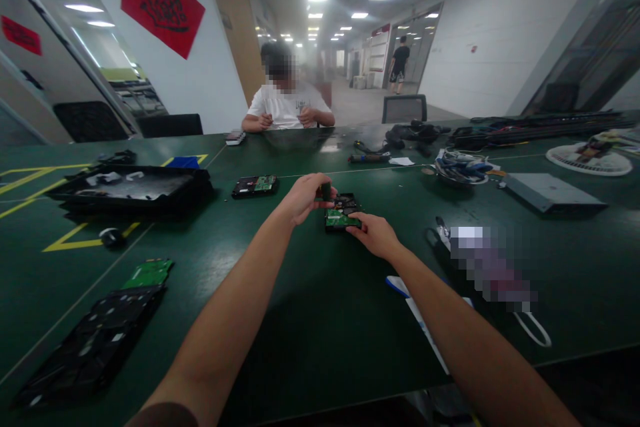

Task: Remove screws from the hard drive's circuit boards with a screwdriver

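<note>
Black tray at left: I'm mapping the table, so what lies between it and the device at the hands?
The head view shows another black device, then the left hand.

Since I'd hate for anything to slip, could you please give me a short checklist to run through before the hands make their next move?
Device with green board resting on the table: ok.
Right hand touching the device's near right corner: ok.
Small dark piece held in left hand: ok.
What that piece is: cannot tell.
Screws in the device: cannot tell, too small.
Co-worker's hands well apart: ok, across the table.
</note>
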`<action>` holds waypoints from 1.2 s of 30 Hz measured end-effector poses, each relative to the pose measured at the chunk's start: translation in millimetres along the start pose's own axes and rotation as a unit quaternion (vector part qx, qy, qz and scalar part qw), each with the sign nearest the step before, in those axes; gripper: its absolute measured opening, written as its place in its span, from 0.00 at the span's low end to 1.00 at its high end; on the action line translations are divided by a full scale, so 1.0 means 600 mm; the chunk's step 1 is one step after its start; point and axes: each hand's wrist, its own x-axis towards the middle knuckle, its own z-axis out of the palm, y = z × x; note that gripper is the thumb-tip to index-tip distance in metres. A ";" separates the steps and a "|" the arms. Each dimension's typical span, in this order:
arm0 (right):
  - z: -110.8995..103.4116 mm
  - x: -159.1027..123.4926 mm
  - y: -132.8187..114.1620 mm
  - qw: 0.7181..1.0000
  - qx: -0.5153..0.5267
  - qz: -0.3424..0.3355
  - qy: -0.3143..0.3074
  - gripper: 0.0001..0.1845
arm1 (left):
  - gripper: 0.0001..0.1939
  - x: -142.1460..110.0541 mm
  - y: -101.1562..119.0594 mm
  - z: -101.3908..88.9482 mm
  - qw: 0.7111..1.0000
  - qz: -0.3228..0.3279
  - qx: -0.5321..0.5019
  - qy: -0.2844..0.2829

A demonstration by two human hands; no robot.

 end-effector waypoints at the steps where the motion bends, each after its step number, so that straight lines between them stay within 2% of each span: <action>1: 0.001 0.000 0.000 1.000 -0.001 0.000 0.002 0.23 | 0.09 0.000 -0.001 0.001 1.000 -0.003 -0.010 0.000; 9: 0.004 0.001 0.005 1.000 0.005 -0.005 0.003 0.23 | 0.11 0.007 -0.002 -0.007 0.996 0.046 0.062 0.052; 14: 0.003 0.000 0.004 1.000 0.004 -0.003 0.004 0.23 | 0.09 0.004 -0.002 -0.003 1.000 0.011 0.013 0.020; 17: -0.001 -0.001 0.001 1.000 0.005 0.002 -0.005 0.23 | 0.08 0.005 -0.003 -0.002 1.000 0.007 -0.006 0.019; 23: -0.004 -0.002 -0.002 1.000 0.010 0.003 -0.010 0.23 | 0.09 0.006 -0.003 -0.005 0.994 0.064 0.068 0.056; 28: -0.004 -0.001 -0.003 1.000 0.004 0.000 -0.010 0.23 | 0.11 0.004 -0.004 -0.003 1.000 0.010 0.025 0.011; 30: -0.005 -0.001 -0.004 1.000 0.003 0.003 -0.009 0.23 | 0.11 0.006 -0.005 -0.002 1.000 -0.003 0.002 0.009; 36: -0.006 0.000 -0.005 1.000 -0.002 0.006 -0.010 0.23 | 0.10 0.005 -0.001 -0.002 0.997 0.036 0.041 0.063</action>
